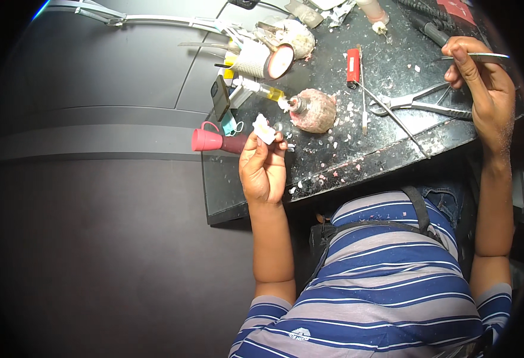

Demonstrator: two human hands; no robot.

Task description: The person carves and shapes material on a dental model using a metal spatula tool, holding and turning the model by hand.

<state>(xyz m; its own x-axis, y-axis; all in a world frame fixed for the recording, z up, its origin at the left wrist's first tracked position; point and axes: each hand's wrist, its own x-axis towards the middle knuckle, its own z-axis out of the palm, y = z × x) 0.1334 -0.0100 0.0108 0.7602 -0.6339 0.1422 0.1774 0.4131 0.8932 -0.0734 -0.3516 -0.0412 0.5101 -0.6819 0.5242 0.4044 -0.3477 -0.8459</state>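
Between its thumb and fingers my left hand pinches a small white plaster-like piece with a yellowish patch, held up over the table's left side. My right hand is raised at the far right. It grips a thin metal hand tool, whose tip I cannot make out clearly. Below that hand lie large metal pliers with spread handles. To the right of my left hand stands a round, crusted pinkish pot with a metal neck.
On the dark tabletop are white and pink crumbs, a red lighter and a long thin metal tool. A pink cup, a phone and a tool holder line the left side. A white lamp arm crosses behind.
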